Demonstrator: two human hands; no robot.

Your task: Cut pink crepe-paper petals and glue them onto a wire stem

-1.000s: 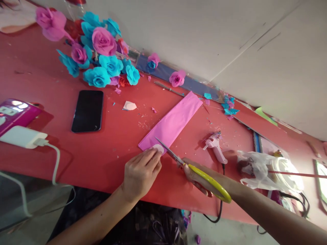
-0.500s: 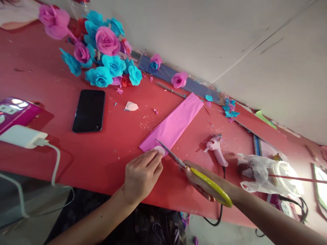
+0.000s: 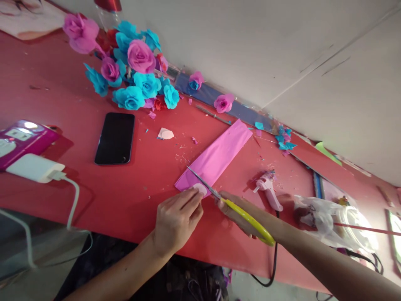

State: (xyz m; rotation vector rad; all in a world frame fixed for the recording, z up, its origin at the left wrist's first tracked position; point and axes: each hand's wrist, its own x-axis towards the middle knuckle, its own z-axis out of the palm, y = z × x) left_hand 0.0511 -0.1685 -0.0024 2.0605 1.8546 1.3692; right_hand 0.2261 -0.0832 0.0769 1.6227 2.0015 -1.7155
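My left hand is closed, pinching a small pale rounded paper template against the near end of a folded pink crepe paper strip. In my right hand is a pair of scissors with yellow handles, my fingers wrapped round them. The blades point up and left across the strip, just beyond the template. Whether the blades have paper between them I cannot tell. Beyond the strip, the far end lies flat on the red table.
A bunch of blue and pink paper flowers stands at the back left. A black phone and a power strip with a white charger lie left. To the right are a pink glue gun and a plastic bag.
The scissors have moved a little left and up, so their blades reach farther across the pink strip. My left hand keeps its pinch. The whole view has shifted slightly.
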